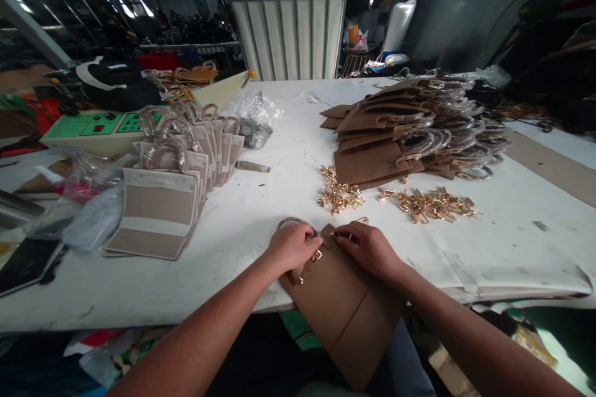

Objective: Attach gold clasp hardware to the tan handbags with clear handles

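A brown bag panel (347, 307) lies over the table's front edge, its lower part hanging towards my lap. My left hand (294, 247) is closed on the panel's top edge, thumb and fingers pinched together. Just below those fingers a gold buckle (317, 255) sits on the panel, and a small gold fitting (300, 280) is at its left side. My right hand (370, 251) pinches what looks like a small piece of gold hardware (333, 234) at the top edge; the fingers partly hide it. A plastic-wrapped handle (289, 221) shows behind my left hand.
Loose gold fittings lie in a left pile (339, 193) and a right pile (435, 205). Behind them are stacked brown bag panels (367, 158). Beige bag pieces (158, 198) with wrapped handles stand left, near a wooden-handled tool (254, 166) and crumpled plastic (258, 118) on the white table (233, 267).
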The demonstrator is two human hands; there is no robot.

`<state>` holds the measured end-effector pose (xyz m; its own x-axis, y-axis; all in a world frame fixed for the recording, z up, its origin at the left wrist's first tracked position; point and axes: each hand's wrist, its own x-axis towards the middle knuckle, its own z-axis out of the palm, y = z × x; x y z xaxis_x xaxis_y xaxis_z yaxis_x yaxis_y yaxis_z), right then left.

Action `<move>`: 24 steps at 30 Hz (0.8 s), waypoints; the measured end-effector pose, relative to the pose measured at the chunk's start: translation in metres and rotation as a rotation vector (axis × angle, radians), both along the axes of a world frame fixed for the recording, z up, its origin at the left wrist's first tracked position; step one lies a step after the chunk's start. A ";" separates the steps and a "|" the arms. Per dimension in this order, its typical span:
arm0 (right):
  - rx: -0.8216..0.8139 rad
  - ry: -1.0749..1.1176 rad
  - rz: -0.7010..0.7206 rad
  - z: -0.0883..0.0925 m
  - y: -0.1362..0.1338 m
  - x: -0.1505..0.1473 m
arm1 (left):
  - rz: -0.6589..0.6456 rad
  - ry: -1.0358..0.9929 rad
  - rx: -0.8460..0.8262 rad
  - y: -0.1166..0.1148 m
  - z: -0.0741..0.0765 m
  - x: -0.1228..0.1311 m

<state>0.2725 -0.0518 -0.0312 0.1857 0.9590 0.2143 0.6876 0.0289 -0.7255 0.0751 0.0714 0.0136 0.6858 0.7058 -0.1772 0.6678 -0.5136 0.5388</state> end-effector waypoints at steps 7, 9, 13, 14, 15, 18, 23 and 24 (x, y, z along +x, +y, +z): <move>0.092 0.003 -0.091 -0.018 -0.005 -0.009 | 0.028 -0.034 -0.206 0.010 -0.003 0.005; 0.101 0.002 -0.081 -0.019 -0.005 -0.009 | 0.056 -0.042 -0.257 0.010 -0.002 0.005; 0.102 -0.032 -0.066 -0.019 -0.005 -0.009 | 0.193 -0.063 -0.298 0.007 0.003 0.008; 0.100 -0.048 -0.058 -0.019 -0.005 -0.009 | 0.228 -0.062 -0.299 0.007 0.005 0.010; 0.100 -0.062 -0.049 -0.019 -0.006 -0.009 | 0.254 -0.058 -0.300 0.006 0.006 0.011; 0.105 -0.079 -0.032 -0.020 -0.007 -0.009 | 0.277 -0.050 -0.306 0.004 0.009 0.017; 0.127 -0.078 -0.052 -0.021 -0.007 -0.009 | 0.293 -0.106 -0.262 -0.003 0.001 0.031; 0.125 -0.090 -0.055 -0.020 -0.006 -0.009 | 0.308 -0.121 -0.244 -0.005 -0.003 0.034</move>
<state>0.2636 -0.0581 -0.0512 0.2124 0.9127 0.3491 0.7525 0.0751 -0.6543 0.1087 0.0668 0.0107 0.4752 0.8287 -0.2958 0.6950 -0.1474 0.7038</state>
